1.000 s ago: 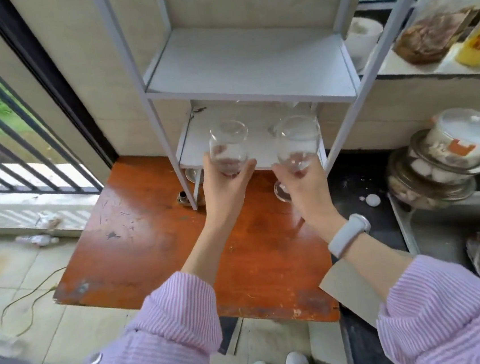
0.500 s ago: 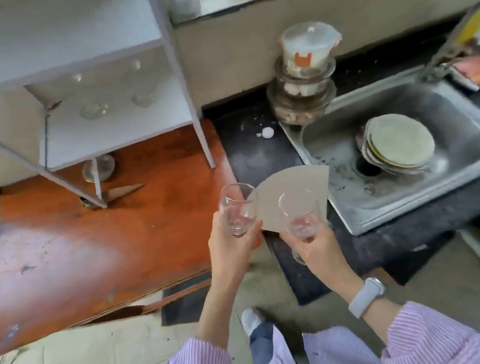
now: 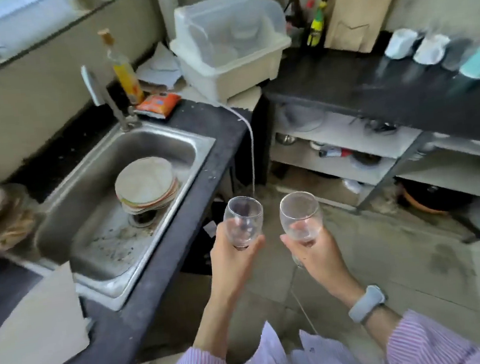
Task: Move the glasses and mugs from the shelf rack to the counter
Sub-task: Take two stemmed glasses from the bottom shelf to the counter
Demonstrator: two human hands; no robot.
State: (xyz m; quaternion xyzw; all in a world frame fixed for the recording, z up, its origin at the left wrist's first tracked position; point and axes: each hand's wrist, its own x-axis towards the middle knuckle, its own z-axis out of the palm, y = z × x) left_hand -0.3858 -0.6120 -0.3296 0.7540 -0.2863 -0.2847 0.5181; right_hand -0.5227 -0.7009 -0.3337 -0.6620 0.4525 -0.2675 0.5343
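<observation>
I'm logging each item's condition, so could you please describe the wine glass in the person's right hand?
The clear stemmed wine glass looks empty and held roughly upright, rim up. Its rounded bowl is gripped from below by the right hand, fingers curled round the lower bowl; part of the stem shows beneath. It is carried in the air above the tiled floor, apart from the other glass.

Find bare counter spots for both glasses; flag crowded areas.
Free: dark counter between the dish rack and the row of mugs; also the counter strip right of the sink. Crowded: the sink holds stacked plates; bottle and packet sit behind the tap.
</observation>
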